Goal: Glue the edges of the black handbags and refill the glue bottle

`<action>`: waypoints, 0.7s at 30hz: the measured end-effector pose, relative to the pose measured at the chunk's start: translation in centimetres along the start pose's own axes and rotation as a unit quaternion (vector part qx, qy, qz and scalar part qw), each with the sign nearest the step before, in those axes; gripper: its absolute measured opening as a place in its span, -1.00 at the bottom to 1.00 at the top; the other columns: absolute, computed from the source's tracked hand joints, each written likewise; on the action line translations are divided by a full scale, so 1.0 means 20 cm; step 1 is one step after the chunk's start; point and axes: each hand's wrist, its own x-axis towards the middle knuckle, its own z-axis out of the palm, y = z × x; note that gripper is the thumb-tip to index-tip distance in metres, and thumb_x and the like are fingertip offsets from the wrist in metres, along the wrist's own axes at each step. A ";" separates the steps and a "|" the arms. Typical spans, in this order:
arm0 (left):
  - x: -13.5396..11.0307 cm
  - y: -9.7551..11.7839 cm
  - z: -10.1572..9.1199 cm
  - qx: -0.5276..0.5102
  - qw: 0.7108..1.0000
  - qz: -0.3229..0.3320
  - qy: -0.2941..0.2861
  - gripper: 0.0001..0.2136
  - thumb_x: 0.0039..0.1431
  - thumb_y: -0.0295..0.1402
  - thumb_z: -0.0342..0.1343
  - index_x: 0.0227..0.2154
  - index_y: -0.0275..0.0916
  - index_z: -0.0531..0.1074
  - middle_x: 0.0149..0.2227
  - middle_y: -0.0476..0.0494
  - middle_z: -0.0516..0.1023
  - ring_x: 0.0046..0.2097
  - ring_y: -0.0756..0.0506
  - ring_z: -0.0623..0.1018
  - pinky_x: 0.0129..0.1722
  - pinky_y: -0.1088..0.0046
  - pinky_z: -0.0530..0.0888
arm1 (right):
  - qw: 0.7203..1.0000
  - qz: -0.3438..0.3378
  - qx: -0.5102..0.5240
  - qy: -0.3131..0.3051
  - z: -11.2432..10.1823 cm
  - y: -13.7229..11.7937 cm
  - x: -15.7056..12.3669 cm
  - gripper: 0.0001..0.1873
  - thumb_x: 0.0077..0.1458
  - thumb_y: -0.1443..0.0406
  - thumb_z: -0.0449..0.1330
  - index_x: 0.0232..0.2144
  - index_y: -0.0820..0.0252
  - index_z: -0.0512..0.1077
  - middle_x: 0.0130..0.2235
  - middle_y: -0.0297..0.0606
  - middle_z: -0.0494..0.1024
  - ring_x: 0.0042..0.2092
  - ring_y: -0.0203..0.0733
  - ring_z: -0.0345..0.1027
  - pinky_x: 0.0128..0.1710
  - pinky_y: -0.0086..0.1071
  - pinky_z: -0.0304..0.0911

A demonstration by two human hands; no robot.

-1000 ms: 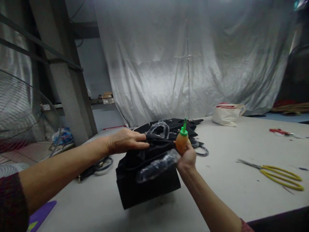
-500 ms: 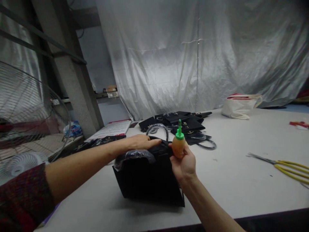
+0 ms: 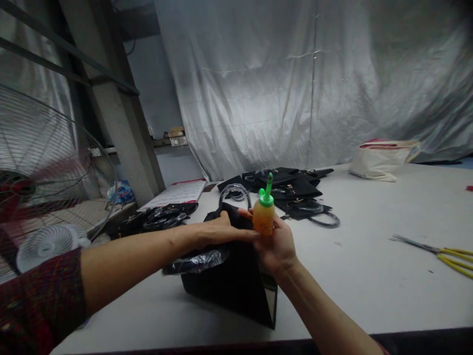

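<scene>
A black handbag (image 3: pixel 225 281) stands tilted on the table in front of me. Its handles are wrapped in clear plastic; the near one hangs over the front, the far one stands up behind. My left hand (image 3: pixel 225 230) grips the bag's top edge, one finger stretched toward the bottle and others hidden behind the fabric. At the bag's right side, my right hand (image 3: pixel 276 244) is wrapped around a small squeeze bottle (image 3: pixel 263 219) of amber liquid. The bottle is upright, with a green cap and a dark-tipped green nozzle. Whether the right fingers also touch the bag is unclear.
Behind the bag lies a pile of black handbags (image 3: pixel 291 190). More black bags (image 3: pixel 158 219) lie at the left near a printed board (image 3: pixel 175 193). Yellow-handled scissors (image 3: pixel 436 249) rest on the right, a cream cloth bag (image 3: pixel 382 160) farther back. Fans (image 3: pixel 48 246) stand left.
The bag has turned, showing more of its right side opening. My left hand has shifted its finger right toward the bottle. The bottle has moved slightly left and its separate cap tip now shows.
</scene>
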 end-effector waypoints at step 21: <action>0.02 -0.06 0.09 0.201 0.944 0.150 -0.214 -0.17 -0.26 0.22 0.39 0.03 -0.22 0.44 0.03 -0.22 0.54 0.00 -0.29 0.55 -0.10 0.32 0.50 | 0.993 -0.091 0.054 0.049 -0.06 0.01 0.10 -0.78 0.14 0.21 0.21 -0.16 0.10 0.49 -0.31 -0.33 0.67 -0.26 -0.17 0.60 -0.26 -0.35 0.47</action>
